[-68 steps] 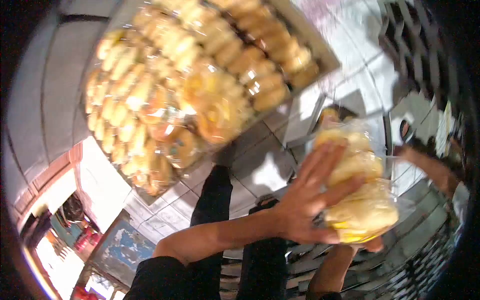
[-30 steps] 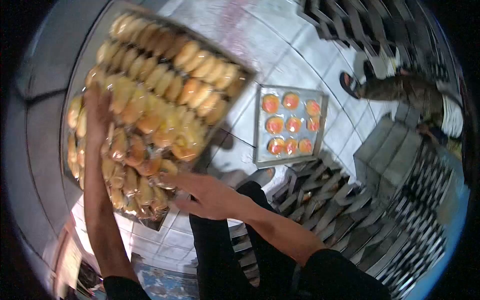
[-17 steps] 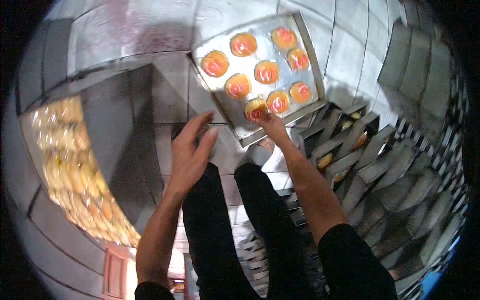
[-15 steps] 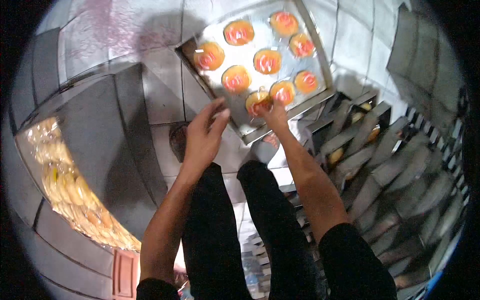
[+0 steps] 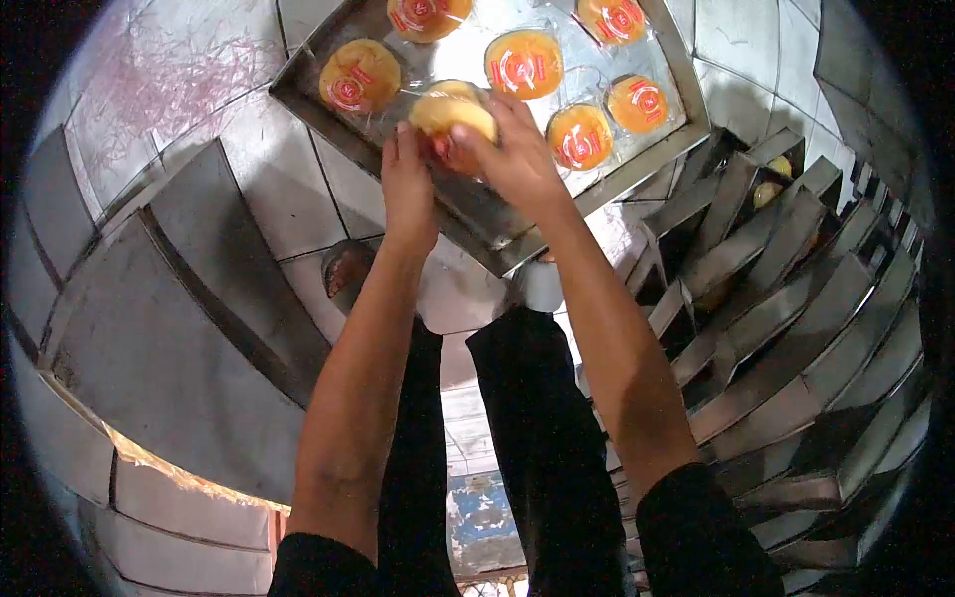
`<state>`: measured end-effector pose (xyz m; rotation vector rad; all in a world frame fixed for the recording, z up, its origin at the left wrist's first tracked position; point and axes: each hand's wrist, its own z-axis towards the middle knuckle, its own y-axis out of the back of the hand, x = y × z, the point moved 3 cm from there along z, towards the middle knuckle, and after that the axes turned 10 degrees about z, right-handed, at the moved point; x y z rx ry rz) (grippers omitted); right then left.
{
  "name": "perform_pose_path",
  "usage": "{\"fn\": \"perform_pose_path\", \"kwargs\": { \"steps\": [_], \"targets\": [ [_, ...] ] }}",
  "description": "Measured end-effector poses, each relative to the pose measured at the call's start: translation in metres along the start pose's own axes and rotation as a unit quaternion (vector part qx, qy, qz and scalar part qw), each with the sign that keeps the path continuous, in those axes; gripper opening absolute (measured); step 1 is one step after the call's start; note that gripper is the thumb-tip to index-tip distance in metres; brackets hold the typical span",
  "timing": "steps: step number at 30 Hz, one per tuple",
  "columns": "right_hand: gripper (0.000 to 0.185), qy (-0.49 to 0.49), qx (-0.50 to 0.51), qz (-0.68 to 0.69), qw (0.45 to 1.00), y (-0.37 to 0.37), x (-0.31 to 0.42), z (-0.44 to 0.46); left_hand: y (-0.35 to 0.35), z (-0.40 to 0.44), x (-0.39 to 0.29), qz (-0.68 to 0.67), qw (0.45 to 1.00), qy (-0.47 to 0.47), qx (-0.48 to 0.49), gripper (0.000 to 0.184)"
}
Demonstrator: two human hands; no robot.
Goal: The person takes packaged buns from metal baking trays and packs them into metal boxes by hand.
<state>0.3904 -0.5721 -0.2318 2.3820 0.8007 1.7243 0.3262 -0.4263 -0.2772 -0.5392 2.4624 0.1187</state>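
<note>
A plastic-wrapped bun (image 5: 454,107), pale on the side facing me and blurred by motion, is held over the near left part of a metal tray (image 5: 686,55). My right hand (image 5: 519,164) grips it from the right, thumb across the front. From the left, the closed fingers of my left hand (image 5: 408,184) press against its side. Red print shows low between the hands; whether it belongs to a second bun, I cannot tell. Several more wrapped buns with red labels lie in the tray, among them a golden one (image 5: 524,65) and another (image 5: 580,137).
Stacked metal trays (image 5: 786,308) fill the right side, with bits of bread (image 5: 768,193) in some. A grey slab-like surface (image 5: 189,338) stands at left. Pinkish shreds (image 5: 189,80) lie on the tiled floor (image 5: 264,189). My feet are just below the tray.
My right hand has lifted a bun from the tray's near corner and moved left. My left hand has come up to meet it. The view has shifted, and the tray appears larger.
</note>
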Motion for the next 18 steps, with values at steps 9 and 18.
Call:
{"fn": "perform_pose_path", "kwargs": {
  "steps": [9,18],
  "targets": [
    [0.059,-0.022,-0.079,0.066,0.994,0.052,0.01,-0.017,-0.04,-0.066,-0.052,0.056,0.992,-0.094,0.062,0.049],
    [0.075,-0.109,-0.025,0.338,0.935,0.066,0.0,0.049,-0.075,-0.008,-0.073,0.097,0.947,-0.305,0.027,0.045]
  ]
}}
